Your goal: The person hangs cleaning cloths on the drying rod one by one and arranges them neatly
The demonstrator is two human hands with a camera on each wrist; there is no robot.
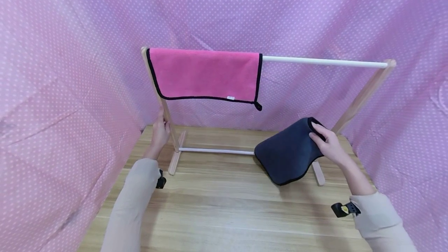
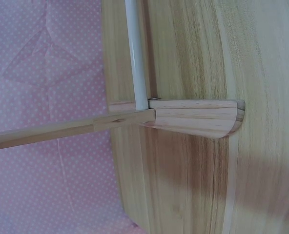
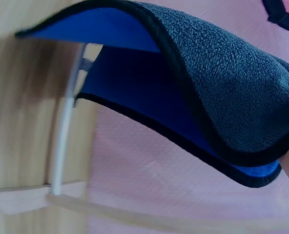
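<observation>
A pink towel (image 1: pixel 206 75) with black edging hangs folded over the left half of the top bar of a small drying rack (image 1: pixel 325 62). My left hand (image 1: pixel 161 129) holds the rack's left wooden post (image 2: pixel 76 129) partway up; only a bit of that hand shows in the left wrist view. Off to the right, my right hand (image 1: pixel 327 143) pinches a dark grey towel (image 1: pixel 288 153) near its upper edge. This towel hangs folded in front of the rack's lower right, below the top bar. Its blue inner side (image 3: pixel 130 73) shows in the right wrist view.
The rack's white lower rod (image 1: pixel 217 151) runs between wooden feet (image 1: pixel 177 153) on the wood-grain table (image 1: pixel 224 213). The dark towel hides part of the rod's right end. Pink dotted cloth (image 1: pixel 87 69) surrounds the table at the back and sides.
</observation>
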